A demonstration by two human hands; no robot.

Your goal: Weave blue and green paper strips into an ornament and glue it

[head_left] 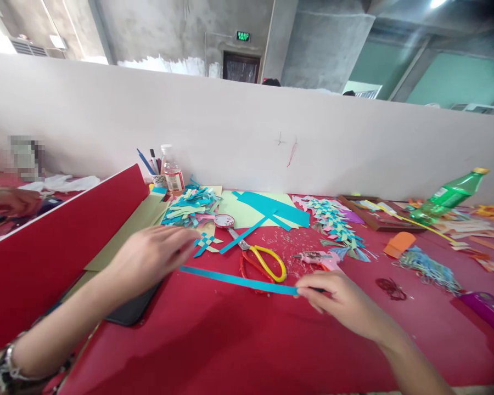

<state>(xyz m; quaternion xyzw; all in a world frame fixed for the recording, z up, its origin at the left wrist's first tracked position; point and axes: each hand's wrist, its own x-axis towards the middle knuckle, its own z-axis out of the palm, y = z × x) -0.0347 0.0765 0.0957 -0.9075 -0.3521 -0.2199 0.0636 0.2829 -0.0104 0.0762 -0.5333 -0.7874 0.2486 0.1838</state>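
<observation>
My right hand [333,299] pinches the right end of a narrow blue paper strip [239,280], held out above the red table. My left hand [152,255] is slightly blurred and hovers by the strip's other end, its fingers loosely stretched out; that end shows just below them. Beyond my left fingertips is a small woven blue and pale-green paper piece [207,241]. Behind the strip lie scissors [267,263] with one yellow and one red handle loop. A pink glue gun [319,259] rests to their right.
Cut paper strips [193,206] are heaped at the back left, near a plastic bottle [173,173] and pen cup [160,180]. Blue sheets [267,207] lie behind the scissors. A braided paper strand [333,219] and tilted green bottle [453,195] are right. A red divider [66,247] stands left.
</observation>
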